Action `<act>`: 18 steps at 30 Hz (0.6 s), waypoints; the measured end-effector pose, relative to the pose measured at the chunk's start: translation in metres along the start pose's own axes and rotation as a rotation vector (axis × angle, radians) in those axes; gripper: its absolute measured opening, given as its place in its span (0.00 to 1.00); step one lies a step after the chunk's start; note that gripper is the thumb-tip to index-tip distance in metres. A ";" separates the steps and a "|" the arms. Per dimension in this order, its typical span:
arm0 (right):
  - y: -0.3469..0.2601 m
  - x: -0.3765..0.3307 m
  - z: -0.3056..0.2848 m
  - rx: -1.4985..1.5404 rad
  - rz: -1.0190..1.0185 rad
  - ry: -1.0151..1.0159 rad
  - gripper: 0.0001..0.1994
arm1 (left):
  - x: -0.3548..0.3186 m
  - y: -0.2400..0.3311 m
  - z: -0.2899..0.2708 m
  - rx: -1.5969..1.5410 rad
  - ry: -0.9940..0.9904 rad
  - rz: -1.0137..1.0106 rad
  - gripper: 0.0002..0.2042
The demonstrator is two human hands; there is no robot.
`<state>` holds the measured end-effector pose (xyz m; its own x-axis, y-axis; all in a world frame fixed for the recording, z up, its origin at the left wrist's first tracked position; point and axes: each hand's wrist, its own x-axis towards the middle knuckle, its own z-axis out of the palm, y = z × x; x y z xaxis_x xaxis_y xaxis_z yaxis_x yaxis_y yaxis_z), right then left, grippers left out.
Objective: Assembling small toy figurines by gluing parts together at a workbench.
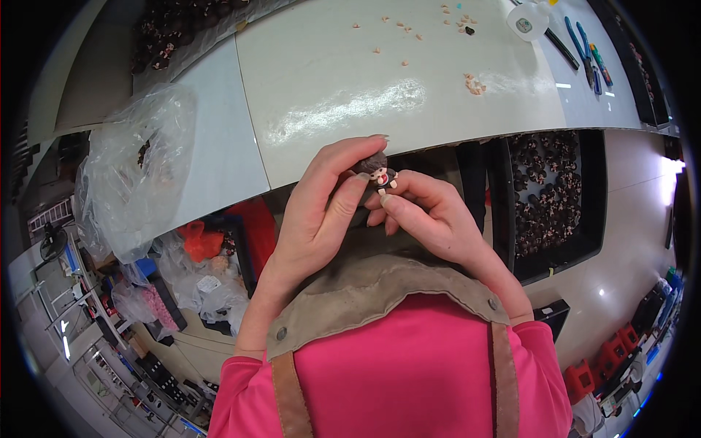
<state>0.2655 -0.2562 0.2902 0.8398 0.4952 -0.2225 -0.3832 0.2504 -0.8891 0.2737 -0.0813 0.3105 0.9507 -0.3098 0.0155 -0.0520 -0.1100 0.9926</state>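
A small figurine (379,175) with brown hair, a pale face and a dark body is held between my two hands, just off the front edge of the table. My left hand (325,193) is closed on its head, thumb in front and fingers behind. My right hand (423,208) pinches its lower body between thumb and fingertips. The figurine's back is hidden by my fingers.
Small peach-coloured pieces (475,85) lie scattered on the white table (307,80). Blue-handled pliers (582,51) and a white bottle (526,23) are at far right. A clear plastic bag (135,171) hangs over the left. A black tray (555,197) of similar dark pieces stands right, below table height.
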 end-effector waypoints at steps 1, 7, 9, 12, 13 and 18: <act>-0.001 0.000 0.000 0.000 -0.001 -0.001 0.08 | 0.000 0.001 -0.001 0.001 0.000 0.000 0.16; -0.004 0.003 0.000 0.085 0.073 -0.099 0.12 | 0.002 0.010 -0.004 0.486 0.002 0.312 0.18; -0.004 0.004 0.000 0.084 0.085 -0.119 0.12 | 0.000 0.013 -0.005 0.562 -0.058 0.296 0.16; -0.006 0.005 0.001 0.092 0.135 -0.131 0.12 | 0.003 0.006 -0.004 0.561 -0.078 0.351 0.15; -0.007 0.005 0.002 0.096 0.132 -0.125 0.12 | 0.001 0.006 -0.002 0.560 -0.086 0.353 0.15; -0.008 0.007 0.005 0.143 0.207 -0.117 0.12 | 0.001 -0.005 0.009 0.555 0.048 0.469 0.19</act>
<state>0.2726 -0.2502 0.2973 0.6913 0.6385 -0.3383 -0.5993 0.2451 -0.7621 0.2721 -0.0890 0.3041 0.8020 -0.4016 0.4423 -0.5927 -0.4425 0.6730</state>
